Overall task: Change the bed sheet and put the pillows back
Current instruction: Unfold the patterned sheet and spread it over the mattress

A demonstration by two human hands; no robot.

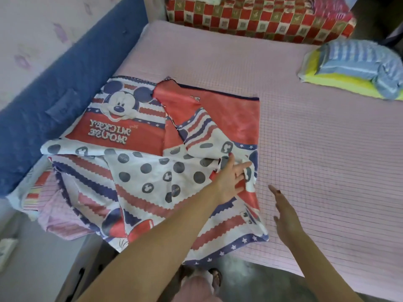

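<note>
The left hand (231, 179) pinches the folded cartoon sheet (152, 166), the right hand (283, 214) is open; next is unfolding it over the mattress (327, 149).

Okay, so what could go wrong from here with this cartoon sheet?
1. The cartoon sheet lies bunched and partly folded; pulling with only the left hand may drag it crooked.
2. Its near edge hangs off the mattress, so it could slide to the floor.
3. Spreading it could catch the folded bedding.
</note>
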